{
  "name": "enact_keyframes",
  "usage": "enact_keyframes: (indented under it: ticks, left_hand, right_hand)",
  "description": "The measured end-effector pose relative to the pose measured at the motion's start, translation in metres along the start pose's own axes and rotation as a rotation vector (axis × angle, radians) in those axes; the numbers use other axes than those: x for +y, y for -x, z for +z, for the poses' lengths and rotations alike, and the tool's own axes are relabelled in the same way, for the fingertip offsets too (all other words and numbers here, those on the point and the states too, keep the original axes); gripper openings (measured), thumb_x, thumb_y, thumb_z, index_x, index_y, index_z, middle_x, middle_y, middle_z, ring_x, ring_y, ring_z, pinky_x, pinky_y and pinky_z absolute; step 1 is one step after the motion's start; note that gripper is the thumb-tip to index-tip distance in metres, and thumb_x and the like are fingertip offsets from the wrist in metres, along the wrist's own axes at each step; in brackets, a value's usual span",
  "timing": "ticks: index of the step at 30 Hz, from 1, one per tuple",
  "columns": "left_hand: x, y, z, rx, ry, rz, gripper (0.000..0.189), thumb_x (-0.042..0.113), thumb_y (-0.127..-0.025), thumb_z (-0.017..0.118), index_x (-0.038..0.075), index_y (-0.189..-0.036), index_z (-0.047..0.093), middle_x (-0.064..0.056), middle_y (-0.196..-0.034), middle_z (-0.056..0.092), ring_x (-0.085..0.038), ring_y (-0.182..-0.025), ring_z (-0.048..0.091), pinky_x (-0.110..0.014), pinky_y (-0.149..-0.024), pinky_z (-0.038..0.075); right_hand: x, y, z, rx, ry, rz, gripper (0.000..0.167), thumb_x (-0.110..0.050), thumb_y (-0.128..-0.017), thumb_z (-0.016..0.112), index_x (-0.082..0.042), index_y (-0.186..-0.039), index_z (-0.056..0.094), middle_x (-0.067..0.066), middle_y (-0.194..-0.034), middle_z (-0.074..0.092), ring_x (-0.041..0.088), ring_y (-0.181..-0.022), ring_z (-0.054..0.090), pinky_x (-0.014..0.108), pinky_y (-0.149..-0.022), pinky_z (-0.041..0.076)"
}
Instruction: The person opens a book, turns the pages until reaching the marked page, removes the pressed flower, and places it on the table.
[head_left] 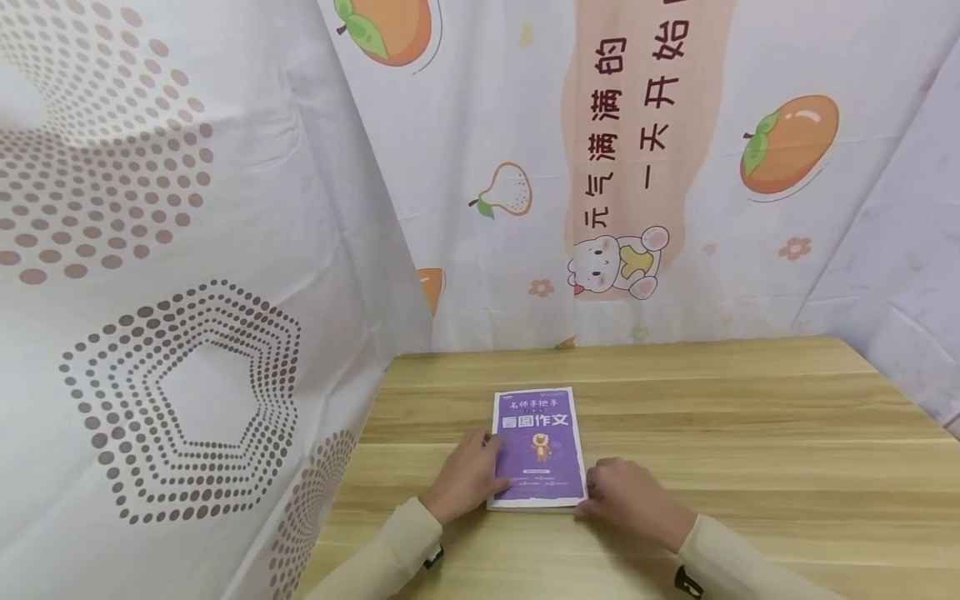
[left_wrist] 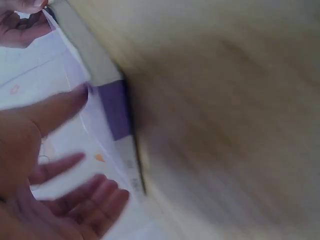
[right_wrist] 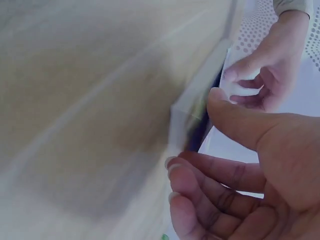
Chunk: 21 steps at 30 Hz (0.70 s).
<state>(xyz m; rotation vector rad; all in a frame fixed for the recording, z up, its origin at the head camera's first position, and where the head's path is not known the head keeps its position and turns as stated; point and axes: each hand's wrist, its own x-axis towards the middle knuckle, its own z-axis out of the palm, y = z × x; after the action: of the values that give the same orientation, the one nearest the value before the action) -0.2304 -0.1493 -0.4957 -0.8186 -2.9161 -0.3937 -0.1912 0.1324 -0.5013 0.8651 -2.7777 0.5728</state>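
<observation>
A thick book with a purple, white-bordered cover lies flat on the wooden table. A cartoon animal and Chinese characters decorate its front. My left hand is at the book's left side, the thumb touching the cover near the spine. In the left wrist view that hand's fingers are spread loosely beside the purple-and-white spine. At the lower right corner, my right hand has thumb and curled fingers around the book's corner. The right wrist view shows its thumb over the pale page edges.
The wooden table extends to the right and behind the book. A white curtain with dotted patterns hangs on the left. Behind the table hangs a cloth printed with fruit and characters.
</observation>
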Motion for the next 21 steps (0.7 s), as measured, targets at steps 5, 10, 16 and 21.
enact_keyframes:
  ticks: [5,10,16,21]
  left_hand:
    - [0.015,0.002,-0.001,-0.038,-0.052,0.218,0.075,0.065,-0.08,0.077,0.012,-0.131,0.064,-0.009,-0.132,0.056,-0.023,-0.12,0.052,-0.039,-0.105,0.046]
    - [0.026,0.007,0.001,-0.006,-0.084,0.308,0.061,0.058,-0.087,0.075,0.014,-0.128,0.066,-0.003,-0.126,0.059,-0.016,-0.112,0.053,-0.033,-0.099,0.048]
    - [0.028,0.01,0.002,0.052,-0.121,0.331,0.034,0.041,-0.096,0.07,0.013,-0.116,0.07,0.002,-0.109,0.066,-0.011,-0.096,0.06,-0.026,-0.086,0.052]
    - [0.03,0.009,0.001,0.082,-0.057,0.296,0.028,0.025,-0.098,0.066,0.007,-0.119,0.068,0.003,-0.095,0.067,-0.005,-0.079,0.06,-0.018,-0.069,0.05]
  right_hand:
    - [-0.006,-0.003,-0.014,-0.014,-0.007,0.045,0.031,-0.039,-0.078,0.086,-0.015,-0.071,0.068,-0.01,-0.065,0.054,0.003,-0.055,0.043,0.024,-0.051,0.043]
    - [-0.006,-0.004,-0.023,0.032,0.021,0.015,0.026,-0.037,-0.083,0.083,-0.016,-0.074,0.071,-0.01,-0.071,0.056,0.001,-0.058,0.044,0.024,-0.052,0.043]
    - [-0.006,-0.005,-0.026,0.119,-0.042,-0.065,0.016,-0.029,-0.088,0.081,-0.017,-0.081,0.072,-0.012,-0.074,0.058,-0.002,-0.061,0.048,0.022,-0.054,0.046]
    - [-0.004,-0.005,-0.026,0.175,-0.096,-0.126,0.01,-0.02,-0.089,0.08,-0.013,-0.093,0.075,-0.01,-0.082,0.064,-0.004,-0.063,0.05,0.021,-0.056,0.048]
